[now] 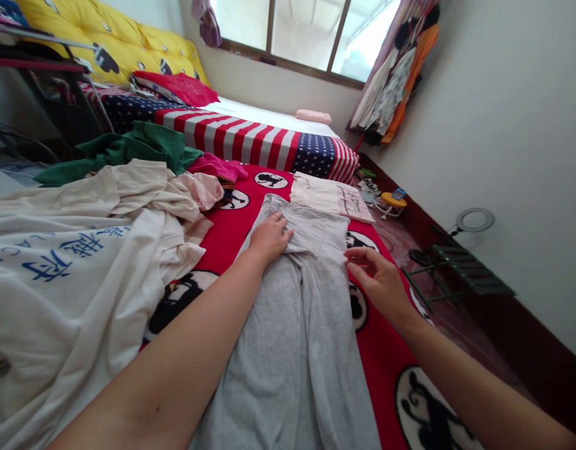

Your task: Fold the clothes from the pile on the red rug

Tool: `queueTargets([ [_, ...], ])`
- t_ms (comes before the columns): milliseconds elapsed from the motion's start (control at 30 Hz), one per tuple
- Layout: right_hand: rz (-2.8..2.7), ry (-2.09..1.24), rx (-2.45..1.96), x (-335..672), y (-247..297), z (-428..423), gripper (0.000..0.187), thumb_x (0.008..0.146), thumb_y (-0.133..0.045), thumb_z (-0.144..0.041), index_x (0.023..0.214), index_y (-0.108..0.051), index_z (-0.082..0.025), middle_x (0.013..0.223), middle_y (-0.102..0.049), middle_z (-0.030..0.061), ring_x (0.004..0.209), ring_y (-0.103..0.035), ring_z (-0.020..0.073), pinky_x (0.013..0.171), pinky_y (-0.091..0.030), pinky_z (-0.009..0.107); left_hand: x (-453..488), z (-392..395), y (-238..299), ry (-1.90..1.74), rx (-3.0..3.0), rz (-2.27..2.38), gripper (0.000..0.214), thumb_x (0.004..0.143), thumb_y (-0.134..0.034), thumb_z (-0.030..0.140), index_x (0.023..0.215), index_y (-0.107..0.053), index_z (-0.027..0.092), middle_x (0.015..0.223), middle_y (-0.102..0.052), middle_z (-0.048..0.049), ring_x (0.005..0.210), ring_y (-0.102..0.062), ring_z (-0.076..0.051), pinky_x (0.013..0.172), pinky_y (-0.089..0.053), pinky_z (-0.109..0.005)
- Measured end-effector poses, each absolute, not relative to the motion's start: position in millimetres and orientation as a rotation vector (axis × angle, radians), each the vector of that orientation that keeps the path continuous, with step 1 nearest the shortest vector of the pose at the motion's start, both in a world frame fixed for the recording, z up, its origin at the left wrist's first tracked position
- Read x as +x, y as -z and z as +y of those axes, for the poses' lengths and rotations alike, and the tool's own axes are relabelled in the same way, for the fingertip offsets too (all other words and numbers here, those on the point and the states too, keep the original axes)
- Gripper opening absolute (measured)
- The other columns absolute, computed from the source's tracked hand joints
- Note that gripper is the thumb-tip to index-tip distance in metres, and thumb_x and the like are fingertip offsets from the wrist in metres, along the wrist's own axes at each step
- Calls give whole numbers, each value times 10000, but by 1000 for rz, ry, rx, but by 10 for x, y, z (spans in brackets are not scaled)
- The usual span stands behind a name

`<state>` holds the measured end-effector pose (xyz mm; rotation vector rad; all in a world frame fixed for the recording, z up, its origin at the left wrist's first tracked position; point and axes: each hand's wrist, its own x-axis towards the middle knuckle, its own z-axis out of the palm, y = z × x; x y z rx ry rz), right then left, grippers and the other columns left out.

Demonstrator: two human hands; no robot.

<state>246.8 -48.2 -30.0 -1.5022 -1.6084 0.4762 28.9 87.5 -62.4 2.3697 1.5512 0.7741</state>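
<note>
One pair of grey trousers (278, 350) lies spread on the red blanket (382, 359), its two legs running to the near edge and its waist at the far end. Two hands are at it. The left hand (272, 239) rests palm down on the waist, nearly flat with its fingers close together, gripping nothing that shows. The right hand (379, 278) is half open at the trousers' right edge, fingers loosely bent — whether its fingertips have hold of the cloth, I cannot tell.

To the left is a heap of clothes: nearest, one white shirt (77, 312) with blue lettering; beyond it, beige cloth (133, 187), one pale pink piece (201, 189), one bright pink piece (217, 167) and green cloth (138, 149). Just past the waist lie folded pale clothes (332, 197) — one or more pieces, hard to count.

On the right stand one green rack (470, 270), one ring (475, 220) and, farther off, one yellow stool (393, 200).

At the far side is one bed with a striped cover (250, 140), one red cushion (180, 89) and one pink roll (313, 116). A yellow backrest (119, 34) stands far left, several clothes (391, 87) hang far right, and one window (302, 31) shows three panes.
</note>
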Motion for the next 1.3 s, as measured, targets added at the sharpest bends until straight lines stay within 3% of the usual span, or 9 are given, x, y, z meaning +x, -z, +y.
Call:
queueTargets([
  [233, -1662, -628, -1673, 2533, 233, -1721, 169, 852, -565, -317, 964, -633, -210, 916, -678, 37, 825, -626, 167, 772, -485, 285, 308, 861, 620, -734, 2414, 1509, 430, 882, -515, 293, 1259, -572, 94, 1454, -410, -157, 1323, -413, -263, 1111, -318, -349],
  [367, -1776, -699, -1766, 2455, 180, -2235, 180, 880, -515, -331, 949, -629, -210, 817, -657, 21, 723, -595, 151, 685, -462, 266, 259, 747, 488, -706, 2408, 1456, 475, 795, -617, 216, 1254, -576, 97, 1472, -365, -176, 1356, -357, -307, 1113, -311, -381],
  [533, -1922, -773, -1877, 2294, 50, -2649, 116, 843, -557, -299, 899, -625, -224, 850, -660, 6, 771, -590, 148, 700, -433, 251, 128, 162, 246, -810, 2543, 930, 315, 746, -636, 149, 1053, -699, 180, 1151, -628, -92, 1090, -593, -231, 992, -444, -357],
  [600, -1960, -817, -1926, 2229, -10, -2743, 89, 820, -581, -287, 871, -622, -227, 818, -656, -5, 747, -586, 144, 675, -420, 243, 71, -183, 178, -741, 2557, 633, 299, 734, -625, 102, 1003, -712, 201, 1045, -654, -64, 982, -625, -192, 926, -479, -326],
  [800, -1970, -774, -1957, 2080, -10, -2859, 165, 756, -633, -267, 919, -624, -246, 798, -661, -11, 706, -580, 147, 648, -401, 242, -48, -920, 153, -398, 2629, 426, 457, 688, -591, -6, 1043, -697, 263, 1184, -577, -40, 1071, -574, -184, 942, -452, -290],
  [967, -2033, -697, -1861, 2081, 96, -2759, 128, 835, -535, -287, 801, -647, -235, 764, -670, 1, 712, -597, 159, 647, -388, 255, -63, -1011, 280, -389, 2653, 443, 233, 781, -605, 110, 917, -728, 254, 1067, -619, -27, 987, -590, -170, 875, -461, -264],
  [1133, -1953, -461, -1900, 2235, 215, -2377, 183, 863, -492, -307, 839, -653, -223, 804, -689, 20, 753, -613, 182, 676, -397, 273, -11, -970, 311, -440, 2613, 486, 322, 730, -513, 24, 872, -721, 224, 963, -669, -9, 879, -628, -140, 819, -473, -229],
  [1200, -1902, -390, -1944, 2263, 264, -2191, 163, 854, -502, -292, 856, -648, -220, 824, -697, 27, 773, -626, 183, 682, -399, 269, 82, -912, 270, -522, 2615, 578, 332, 747, -492, 36, 921, -710, 216, 971, -682, -18, 908, -636, -152, 847, -476, -241],
  [1300, -1808, -309, -2057, 2223, 313, -1929, 163, 849, -523, -319, 871, -649, -219, 826, -707, 41, 785, -643, 185, 676, -393, 263, 278, -749, 238, -662, 2661, 734, 371, 841, -489, 146, 1188, -616, 187, 1223, -625, -71, 1116, -582, -190, 983, -433, -295],
])
